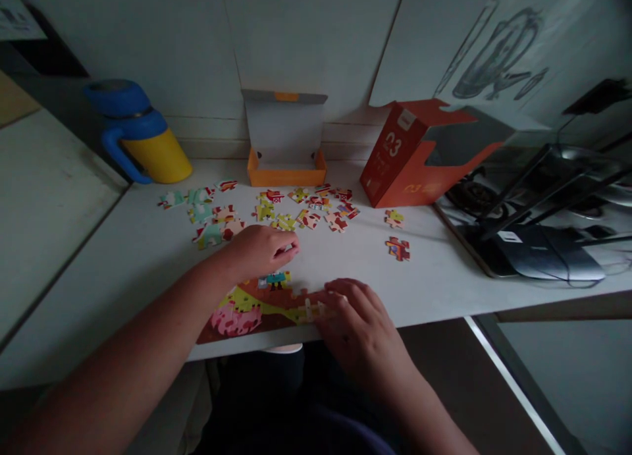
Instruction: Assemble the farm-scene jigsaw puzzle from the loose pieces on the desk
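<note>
A partly joined jigsaw puzzle [276, 317] lies along the front edge of the table, with a pink spotted pig and a brown ground in its picture. My left hand [266, 249] hovers over the puzzle's upper edge, fingers curled in; whatever they may hold is hidden. Just below it is a piece with a blue figure [275, 280]. Over the puzzle's right end rests my right hand [358, 317], fingers bent and slightly spread, touching the picture near a white fence [310, 310]. Loose puzzle pieces [309, 218] are scattered beyond my hands, with a group of greenish pieces [201, 213] at left.
An open orange box [286, 176] stands against the wall. Right of it is a red box [395, 159] marked 03. A blue and yellow jug [158, 153] stands back left. Two loose pieces, one being a red piece [397, 249], lie near a black rack [528, 205].
</note>
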Action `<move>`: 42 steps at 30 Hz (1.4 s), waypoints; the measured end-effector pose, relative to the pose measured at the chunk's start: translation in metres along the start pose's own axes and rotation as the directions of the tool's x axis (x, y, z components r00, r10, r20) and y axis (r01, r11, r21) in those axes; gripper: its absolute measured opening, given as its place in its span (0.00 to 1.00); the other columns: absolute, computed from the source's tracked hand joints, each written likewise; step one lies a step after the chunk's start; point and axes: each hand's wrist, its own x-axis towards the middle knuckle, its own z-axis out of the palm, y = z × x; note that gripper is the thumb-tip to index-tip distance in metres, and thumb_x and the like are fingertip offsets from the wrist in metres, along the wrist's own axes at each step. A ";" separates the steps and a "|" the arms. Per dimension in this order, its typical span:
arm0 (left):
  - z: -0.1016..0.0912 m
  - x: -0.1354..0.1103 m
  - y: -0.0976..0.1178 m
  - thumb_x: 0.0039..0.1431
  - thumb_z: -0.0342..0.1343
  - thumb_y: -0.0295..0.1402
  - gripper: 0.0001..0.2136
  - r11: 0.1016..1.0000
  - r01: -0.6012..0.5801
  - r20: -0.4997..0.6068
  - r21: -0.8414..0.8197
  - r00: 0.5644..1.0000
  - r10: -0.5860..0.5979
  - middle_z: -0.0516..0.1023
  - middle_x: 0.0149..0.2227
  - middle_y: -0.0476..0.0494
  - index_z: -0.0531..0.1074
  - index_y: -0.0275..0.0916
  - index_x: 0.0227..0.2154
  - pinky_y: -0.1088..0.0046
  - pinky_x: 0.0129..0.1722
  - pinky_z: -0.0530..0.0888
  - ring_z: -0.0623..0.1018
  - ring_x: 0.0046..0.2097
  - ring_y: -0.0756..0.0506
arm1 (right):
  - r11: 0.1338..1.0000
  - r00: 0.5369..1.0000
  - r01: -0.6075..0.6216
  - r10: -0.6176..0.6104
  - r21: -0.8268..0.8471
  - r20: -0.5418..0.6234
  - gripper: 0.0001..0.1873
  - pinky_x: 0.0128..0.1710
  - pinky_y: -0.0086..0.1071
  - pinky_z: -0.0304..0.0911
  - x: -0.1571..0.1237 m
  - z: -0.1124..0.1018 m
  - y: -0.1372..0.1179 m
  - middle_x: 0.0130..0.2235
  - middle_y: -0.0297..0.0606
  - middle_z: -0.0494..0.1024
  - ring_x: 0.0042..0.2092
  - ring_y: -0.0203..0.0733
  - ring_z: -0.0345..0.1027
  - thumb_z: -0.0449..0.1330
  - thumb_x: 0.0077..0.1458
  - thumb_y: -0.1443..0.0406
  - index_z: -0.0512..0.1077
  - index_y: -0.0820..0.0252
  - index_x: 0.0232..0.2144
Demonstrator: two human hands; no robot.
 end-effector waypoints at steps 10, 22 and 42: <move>-0.026 -0.003 -0.015 0.71 0.56 0.37 0.10 0.997 0.074 -0.145 -0.011 0.987 -0.074 0.79 0.27 0.51 0.81 0.41 0.41 0.73 0.31 0.63 0.74 0.27 0.50 | 0.995 0.987 0.100 -0.099 -0.005 0.125 0.21 0.73 0.56 0.56 0.007 0.038 -0.013 0.69 0.40 0.74 0.71 0.52 0.65 0.58 0.72 0.63 0.72 0.54 0.63; -0.053 -0.080 0.008 0.73 0.54 0.42 0.12 0.955 0.293 -0.321 -0.044 0.901 -0.291 0.87 0.40 0.46 0.80 0.43 0.45 0.74 0.40 0.77 0.84 0.37 0.47 | 0.991 0.990 0.133 -0.132 -0.014 0.053 0.22 0.73 0.55 0.58 0.004 0.041 -0.014 0.68 0.42 0.75 0.69 0.52 0.67 0.61 0.70 0.63 0.72 0.54 0.64; 0.002 -0.211 0.033 0.72 0.55 0.36 0.18 0.752 0.546 -0.589 0.368 0.763 -0.267 0.77 0.23 0.49 0.71 0.43 0.23 0.70 0.28 0.68 0.76 0.25 0.47 | 0.988 0.989 0.132 -0.137 0.080 0.050 0.20 0.74 0.61 0.52 0.002 0.034 -0.012 0.65 0.39 0.78 0.68 0.53 0.69 0.60 0.70 0.64 0.74 0.51 0.62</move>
